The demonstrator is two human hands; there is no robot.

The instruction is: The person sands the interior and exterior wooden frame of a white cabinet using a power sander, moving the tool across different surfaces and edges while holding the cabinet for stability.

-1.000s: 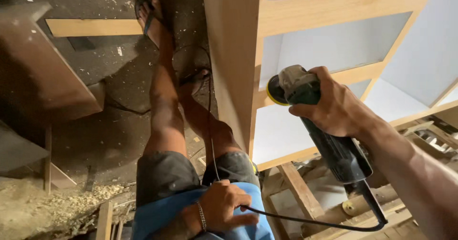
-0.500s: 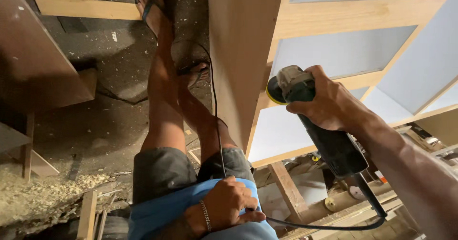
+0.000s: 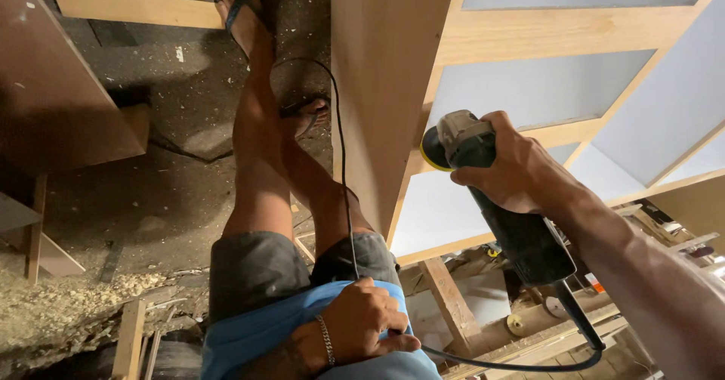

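Large wooden cabinet frame (image 3: pixel 385 85) of pale boards with white back panels, filling the upper right, its upright side panel running down the middle. Left of the cabinet frame, dusty dark floor (image 3: pixel 174 85) with a pale wooden batten (image 3: pixel 128 6) lying across the top and a heap of wood shavings (image 3: pixel 68 304) lower down. Far left of the cabinet frame, a dark brown board (image 3: pixel 53 85) leaning over the floor. Beside the upright panel, two bare legs in dark shorts (image 3: pixel 257 263), feet in sandals (image 3: pixel 238 2) reaching toward the batten. Against the front edge of the cabinet frame, a black angle grinder (image 3: pixel 498 199) with a grey head and a yellow-rimmed disc touching or just beside the wooden edge; contact not clear. Right hand (image 3: pixel 521 165) clamped around the grinder body just behind the head, fingers wrapped tight. Black power cord (image 3: pixel 343 161) running from the grinder's tail, looping below the cabinet frame and up along the upright panel. Left hand (image 3: pixel 366 319) below the cabinet frame, resting on the blue shirt at the lap, fingers curled together on the cord, a silver bracelet (image 3: pixel 326 340) at the wrist.
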